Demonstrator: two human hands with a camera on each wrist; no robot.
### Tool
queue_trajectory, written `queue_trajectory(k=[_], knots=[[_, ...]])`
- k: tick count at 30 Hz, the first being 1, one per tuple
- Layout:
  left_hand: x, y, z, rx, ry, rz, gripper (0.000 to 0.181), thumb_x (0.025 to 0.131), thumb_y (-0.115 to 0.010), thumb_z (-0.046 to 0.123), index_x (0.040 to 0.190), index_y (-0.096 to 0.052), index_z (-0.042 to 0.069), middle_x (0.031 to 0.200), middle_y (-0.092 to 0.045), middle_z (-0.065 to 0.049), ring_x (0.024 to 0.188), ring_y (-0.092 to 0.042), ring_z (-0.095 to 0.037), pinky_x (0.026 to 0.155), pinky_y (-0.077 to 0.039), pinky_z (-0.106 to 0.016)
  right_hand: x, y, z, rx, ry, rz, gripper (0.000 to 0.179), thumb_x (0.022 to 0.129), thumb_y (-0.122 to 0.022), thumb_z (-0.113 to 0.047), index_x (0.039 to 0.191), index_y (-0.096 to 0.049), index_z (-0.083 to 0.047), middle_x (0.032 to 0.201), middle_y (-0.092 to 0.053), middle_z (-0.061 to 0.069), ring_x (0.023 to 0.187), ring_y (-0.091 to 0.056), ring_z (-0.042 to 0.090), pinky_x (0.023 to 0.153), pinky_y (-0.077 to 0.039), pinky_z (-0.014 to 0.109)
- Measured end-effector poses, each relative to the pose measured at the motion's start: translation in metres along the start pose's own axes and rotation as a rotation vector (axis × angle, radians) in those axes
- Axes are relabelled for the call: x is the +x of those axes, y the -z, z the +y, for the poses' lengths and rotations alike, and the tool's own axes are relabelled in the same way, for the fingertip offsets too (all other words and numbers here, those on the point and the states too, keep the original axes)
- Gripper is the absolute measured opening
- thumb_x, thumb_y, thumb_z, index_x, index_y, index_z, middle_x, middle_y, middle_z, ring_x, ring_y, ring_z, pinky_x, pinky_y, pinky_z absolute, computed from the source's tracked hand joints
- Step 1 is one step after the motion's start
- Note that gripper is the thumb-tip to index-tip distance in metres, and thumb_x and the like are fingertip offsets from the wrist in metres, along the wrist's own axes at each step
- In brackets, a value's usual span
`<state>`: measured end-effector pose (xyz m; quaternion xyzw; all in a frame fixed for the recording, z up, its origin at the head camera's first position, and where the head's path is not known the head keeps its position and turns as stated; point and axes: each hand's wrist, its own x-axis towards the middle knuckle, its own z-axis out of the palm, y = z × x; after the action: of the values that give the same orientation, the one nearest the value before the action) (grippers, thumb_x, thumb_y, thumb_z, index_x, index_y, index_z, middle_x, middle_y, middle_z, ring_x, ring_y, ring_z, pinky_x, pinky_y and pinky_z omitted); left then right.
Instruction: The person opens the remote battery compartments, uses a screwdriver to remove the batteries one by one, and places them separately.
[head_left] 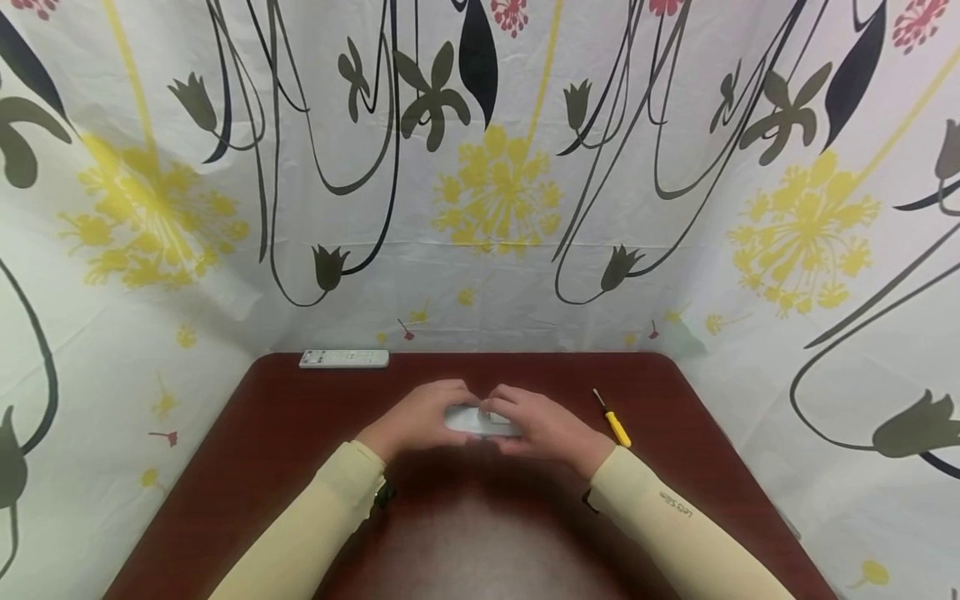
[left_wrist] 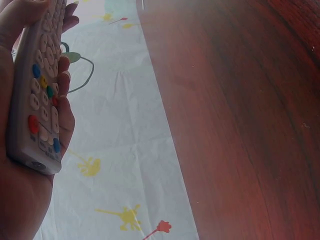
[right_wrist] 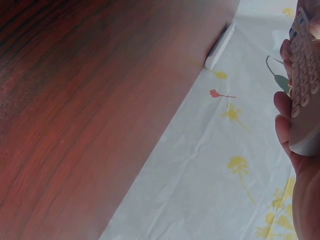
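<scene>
A pale remote control (head_left: 461,420) is held sideways above the middle of the table, between both hands. My left hand (head_left: 423,418) grips one end, thumb on one side and fingers on the other. At the opposite end, my right hand (head_left: 551,427) grips it with fingertips bent over the surface facing the head camera. White and coloured buttons cover the remote control (left_wrist: 42,95) in the left wrist view. Rows of pale buttons show on the remote control (right_wrist: 304,75) in the right wrist view too, with fingers behind it.
A second white remote control (head_left: 345,359) lies along the table's back edge at left. The yellow-handled screwdriver (head_left: 615,425) lies to the right of my right hand. Flower-patterned cloth (head_left: 480,308) hangs behind and beside the dark red table (head_left: 300,433).
</scene>
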<state>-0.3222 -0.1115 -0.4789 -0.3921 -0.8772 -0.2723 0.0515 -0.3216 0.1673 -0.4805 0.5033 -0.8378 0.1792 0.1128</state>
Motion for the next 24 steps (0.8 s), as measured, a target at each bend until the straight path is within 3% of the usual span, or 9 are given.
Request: queue_trajectory(k=[3, 8, 15, 24], knots=[[-0.0003, 0.0005, -0.0002, -0.009, 0.002, 0.005, 0.042, 0.091, -0.092, 0.045, 0.126, -0.078, 0.026, 0.112, -0.066, 0.016, 0.098, -0.060, -0.007, 0.084, -0.054, -0.030, -0.0008, -0.0011, 0.0004, 0.040, -0.041, 0.016, 0.056, 0.096, -0.086, -0.032, 0.146, -0.061, -0.027, 0.130, -0.060, -0.012, 0.106, -0.060, 0.007, 0.085, -0.058, 0.028], [-0.0006, -0.0002, -0.0017, -0.020, -0.001, 0.017, 0.040, 0.091, -0.091, 0.045, 0.126, -0.078, 0.028, 0.112, -0.065, 0.016, 0.098, -0.060, -0.007, 0.084, -0.054, -0.030, -0.0016, -0.0011, 0.0013, 0.100, -0.098, 0.072, 0.050, 0.097, -0.085, -0.034, 0.140, -0.062, -0.023, 0.127, -0.061, -0.013, 0.105, -0.059, 0.006, 0.086, -0.058, 0.029], [0.0001, -0.0020, -0.0016, -0.005, 0.003, 0.018, 0.040, 0.090, -0.092, 0.044, 0.124, -0.079, 0.027, 0.111, -0.065, 0.016, 0.097, -0.060, -0.007, 0.083, -0.054, -0.029, -0.0002, 0.0022, 0.0007, 0.074, -0.091, 0.101, 0.034, 0.100, -0.083, -0.035, 0.126, -0.068, -0.021, 0.115, -0.062, -0.012, 0.099, -0.056, 0.007, 0.083, -0.056, 0.029], [-0.0001, -0.0014, 0.0001, -0.004, 0.022, 0.013, 0.040, 0.090, -0.093, 0.044, 0.124, -0.079, 0.028, 0.111, -0.066, 0.016, 0.097, -0.060, -0.007, 0.084, -0.054, -0.030, -0.0010, 0.0053, -0.0012, 0.072, -0.094, 0.116, 0.026, 0.099, -0.083, -0.032, 0.120, -0.071, -0.021, 0.113, -0.063, -0.011, 0.099, -0.055, 0.007, 0.082, -0.056, 0.029]])
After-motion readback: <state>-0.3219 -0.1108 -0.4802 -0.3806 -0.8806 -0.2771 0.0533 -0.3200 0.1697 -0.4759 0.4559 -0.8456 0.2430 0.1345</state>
